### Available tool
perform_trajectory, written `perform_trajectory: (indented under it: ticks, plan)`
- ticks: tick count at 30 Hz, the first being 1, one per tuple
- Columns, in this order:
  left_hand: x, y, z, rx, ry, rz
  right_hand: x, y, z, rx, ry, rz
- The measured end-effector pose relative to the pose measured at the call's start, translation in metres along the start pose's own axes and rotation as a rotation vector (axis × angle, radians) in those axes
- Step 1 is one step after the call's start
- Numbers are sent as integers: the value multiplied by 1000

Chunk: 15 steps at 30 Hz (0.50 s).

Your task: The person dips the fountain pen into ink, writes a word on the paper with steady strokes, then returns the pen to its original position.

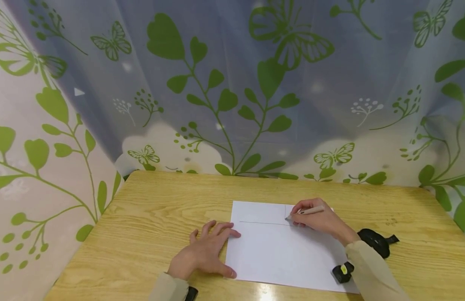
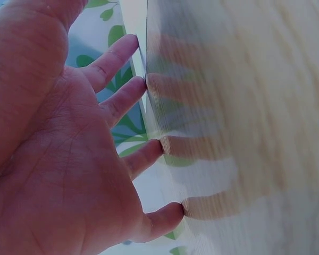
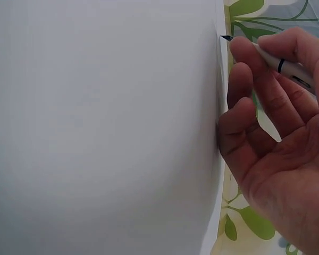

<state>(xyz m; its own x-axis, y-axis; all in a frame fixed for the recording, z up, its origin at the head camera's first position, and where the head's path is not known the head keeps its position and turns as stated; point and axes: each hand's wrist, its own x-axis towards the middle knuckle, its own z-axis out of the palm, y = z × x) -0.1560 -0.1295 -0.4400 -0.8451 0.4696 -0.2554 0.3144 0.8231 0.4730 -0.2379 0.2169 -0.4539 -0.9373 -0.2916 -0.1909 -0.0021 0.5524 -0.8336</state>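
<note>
A white sheet of paper (image 1: 270,255) lies on the wooden table, with a long thin line across its upper part and a short upright line near the top. My right hand (image 1: 317,217) pinches a pale-barrelled pen (image 1: 311,210) between thumb and fingers, its tip at the lower end of the upright line. In the right wrist view the pen (image 3: 290,71) shows a dark pointed nib at the paper's surface. At the sheet's left edge, my left hand (image 1: 208,251) rests with fingers spread, some fingertips and the thumb over the paper. The left wrist view shows this left hand's palm (image 2: 69,154).
The wooden table (image 1: 161,200) extends around the sheet. Black gear (image 1: 375,243) shows beside the right sleeve, and a black piece with a yellow mark (image 1: 343,271) overlaps the paper's lower right. A curtain (image 1: 217,104) with green leaves and butterflies hangs behind the table.
</note>
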Motion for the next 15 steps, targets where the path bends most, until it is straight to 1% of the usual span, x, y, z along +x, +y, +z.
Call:
perform_trajectory:
  ticks: [15]
  plan:
    - [-1,0,0,14,12,7,-6,1,2,8,-79,-45]
